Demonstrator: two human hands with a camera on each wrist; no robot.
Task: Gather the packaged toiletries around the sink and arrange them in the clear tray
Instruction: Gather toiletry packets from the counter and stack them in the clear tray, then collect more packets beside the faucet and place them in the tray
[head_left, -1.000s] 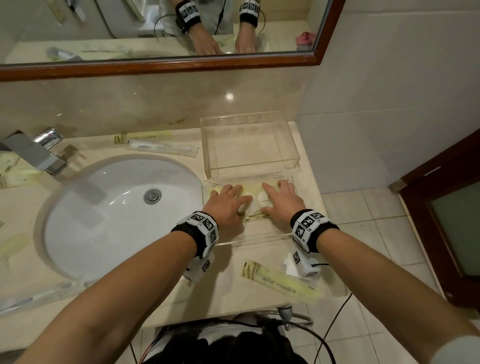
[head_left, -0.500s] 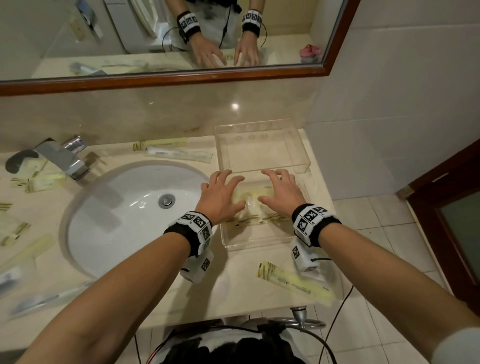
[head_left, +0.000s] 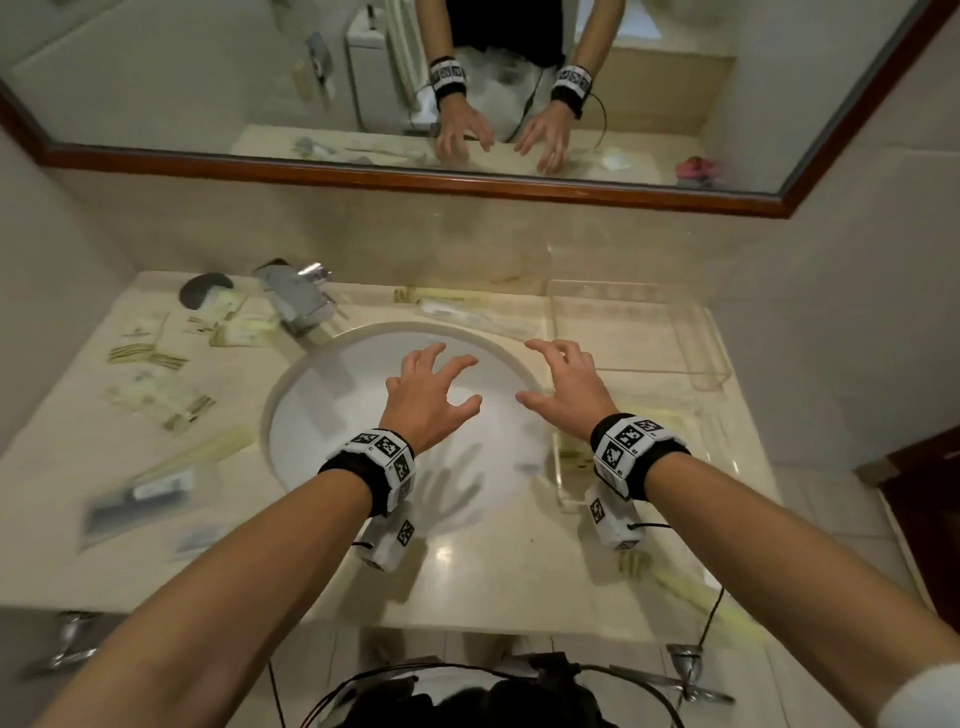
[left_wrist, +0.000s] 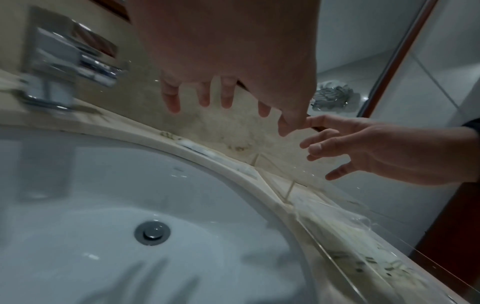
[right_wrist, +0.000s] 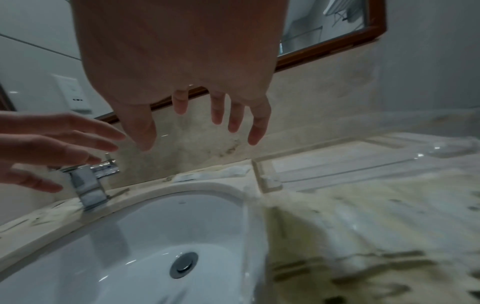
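Both hands have lifted out of the clear tray (head_left: 563, 470) and swung left over the sink (head_left: 332, 410). Beneath them lies the beige table (head_left: 498, 577); the tray, with yellow-green packets inside, sits just right of and below the right hand (head_left: 569, 395). More packaged toiletries (head_left: 156, 397) lie well left of the left hand (head_left: 423, 400), and long packets (head_left: 467, 312) lie beyond the fingertips. Each grip is empty, fingers spread and loosely bent.
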